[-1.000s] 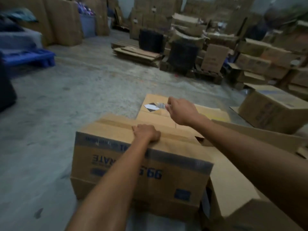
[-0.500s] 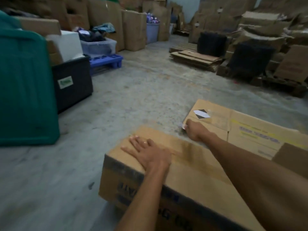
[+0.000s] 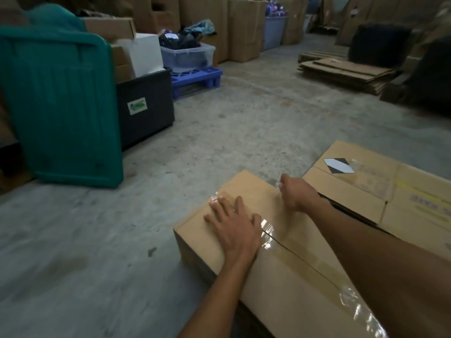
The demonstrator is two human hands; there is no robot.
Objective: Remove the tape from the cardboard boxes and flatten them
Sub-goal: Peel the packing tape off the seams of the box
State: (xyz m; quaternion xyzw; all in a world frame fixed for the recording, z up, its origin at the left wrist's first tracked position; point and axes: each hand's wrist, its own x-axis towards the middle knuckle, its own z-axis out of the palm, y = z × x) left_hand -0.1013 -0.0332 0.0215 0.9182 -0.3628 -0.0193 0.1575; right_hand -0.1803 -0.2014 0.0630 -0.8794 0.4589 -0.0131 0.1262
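A brown cardboard box (image 3: 288, 284) lies on the concrete floor in front of me. Clear shiny tape (image 3: 268, 236) runs along its top seam and over its far and near ends. My left hand (image 3: 234, 228) presses flat on the box top, fingers spread, over the tape. At the box's far edge, my right hand (image 3: 296, 195) has its fingers curled and pinches a loose end of the tape. Just behind and to the right lies a flattened cardboard box (image 3: 366, 193) with a black-and-white diamond label.
A green plastic bin (image 3: 61, 106) and a black crate (image 3: 146, 106) stand at the left, with a blue pallet (image 3: 195, 79) and a clear tub (image 3: 188, 54) behind. Flattened cardboard (image 3: 341, 71) is stacked at the back right. Tall boxes line the back.
My left hand went from gripping the box's top edge to lying flat on top. My right hand came down from above to the box's far edge. The view swung left.
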